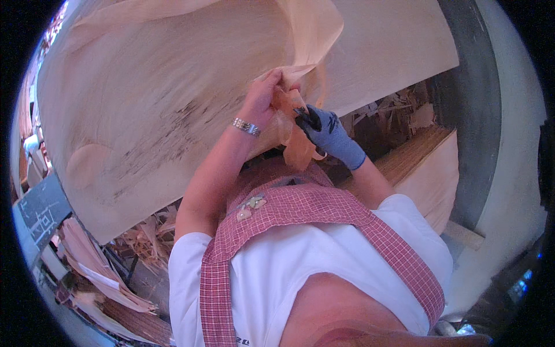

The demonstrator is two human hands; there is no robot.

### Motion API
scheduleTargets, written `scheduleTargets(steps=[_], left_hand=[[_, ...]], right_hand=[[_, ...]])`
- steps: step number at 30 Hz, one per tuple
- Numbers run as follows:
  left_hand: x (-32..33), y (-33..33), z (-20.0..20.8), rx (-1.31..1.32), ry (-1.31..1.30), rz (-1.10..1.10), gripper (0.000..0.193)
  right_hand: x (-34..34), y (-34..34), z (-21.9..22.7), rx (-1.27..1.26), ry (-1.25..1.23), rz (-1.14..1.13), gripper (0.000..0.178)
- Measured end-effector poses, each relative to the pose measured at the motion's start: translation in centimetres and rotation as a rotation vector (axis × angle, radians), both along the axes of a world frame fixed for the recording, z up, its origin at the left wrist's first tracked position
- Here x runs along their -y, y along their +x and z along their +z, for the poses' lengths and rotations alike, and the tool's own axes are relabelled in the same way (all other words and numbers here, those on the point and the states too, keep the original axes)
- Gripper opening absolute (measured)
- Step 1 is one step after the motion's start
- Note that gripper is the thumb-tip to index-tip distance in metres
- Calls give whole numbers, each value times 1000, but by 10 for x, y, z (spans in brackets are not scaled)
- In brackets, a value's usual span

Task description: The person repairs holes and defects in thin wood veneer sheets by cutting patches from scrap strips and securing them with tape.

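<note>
My bare left hand (pixel 265 95), with a metal watch band at the wrist, is closed on a thin pale wood veneer strip (pixel 315 34). The strip curls up and away beyond the fingers, and torn orange-brown pieces of veneer (pixel 298 149) hang below them. Close by on the right is my right hand (pixel 330 133) in a blue-grey glove with black fingers. Its fingers are curled together at the edge of the hanging veneer; what they grip is too dark to make out. Under both hands lies a broad veneer sheet (pixel 133 98) with dark streaks.
A stack of veneer sheets (pixel 430 165) stands at the right, below the big sheet's edge. Scraps (pixel 147 240) litter the floor at the left, near more stacked veneer (pixel 92 266) and a dark board with chalk marks (pixel 41 211). A grey wall edge (pixel 477 115) runs along the right.
</note>
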State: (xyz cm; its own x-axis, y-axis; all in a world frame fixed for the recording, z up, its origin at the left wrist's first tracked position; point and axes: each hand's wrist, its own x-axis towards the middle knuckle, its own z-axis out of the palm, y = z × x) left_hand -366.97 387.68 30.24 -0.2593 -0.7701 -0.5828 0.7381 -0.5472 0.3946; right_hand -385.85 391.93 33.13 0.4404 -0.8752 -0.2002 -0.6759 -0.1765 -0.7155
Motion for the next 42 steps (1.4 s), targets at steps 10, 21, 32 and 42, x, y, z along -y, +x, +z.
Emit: scheduleTargets(steps=[10,21,32,42], left_hand=[[75,-2,19,395,-196,-484,31],[29,-14,116,706,-535,-21,29],[-30,149,72,945,-270,-376,28],[-72,217,26,637,-69,264,36]], right_hand=[[79,-104,126,414,40,-548,33],[160,-10,97,774,-116,47,68],[252,-121,-10,-148,-384,146,33],[147,-22,-31,-235,-457,608,52]])
